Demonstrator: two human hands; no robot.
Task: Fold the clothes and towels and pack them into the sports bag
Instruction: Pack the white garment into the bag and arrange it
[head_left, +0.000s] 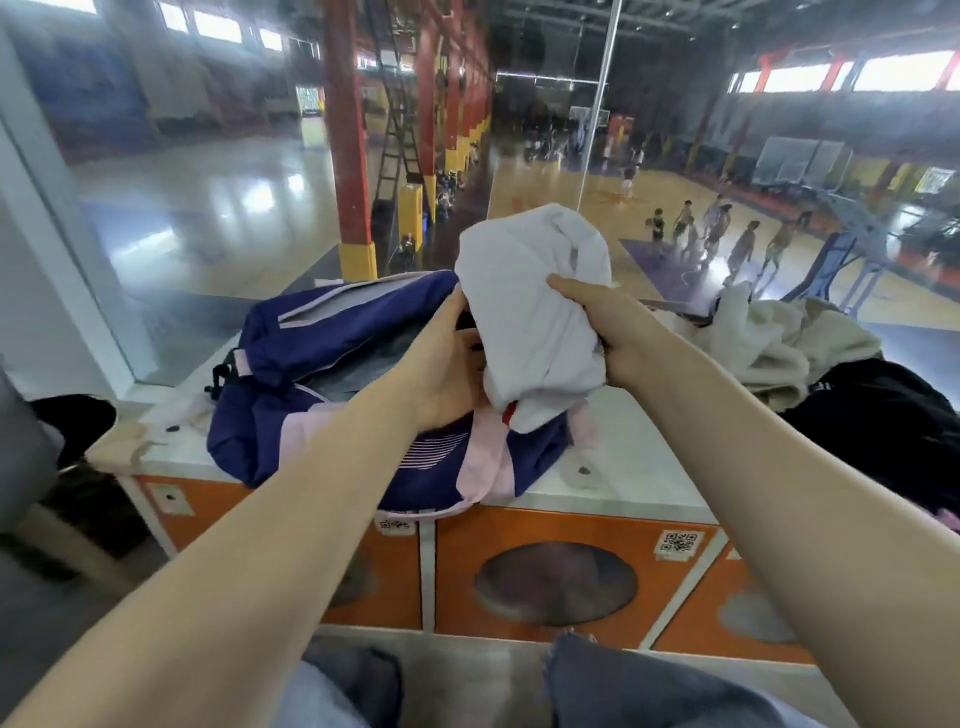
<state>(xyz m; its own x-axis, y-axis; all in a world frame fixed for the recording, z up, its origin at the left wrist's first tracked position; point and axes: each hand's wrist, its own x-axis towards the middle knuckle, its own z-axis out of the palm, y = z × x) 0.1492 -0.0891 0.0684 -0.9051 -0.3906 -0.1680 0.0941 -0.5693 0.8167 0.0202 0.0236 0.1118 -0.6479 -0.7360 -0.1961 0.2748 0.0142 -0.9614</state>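
packing step i'd say: both hands, left hand (447, 364) and right hand (608, 327), grip a bunched white garment (540, 312) right above the open navy-pink sports bag (311, 395) on the desk (623, 467). next move probably needs lowering it into the opening; beige towel (769, 343) and black clothes (883, 431) wait.

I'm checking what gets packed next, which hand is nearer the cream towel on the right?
Right. The right hand grips the white garment just left of the towel; the left hand is farther off, across the garment, over the bag.
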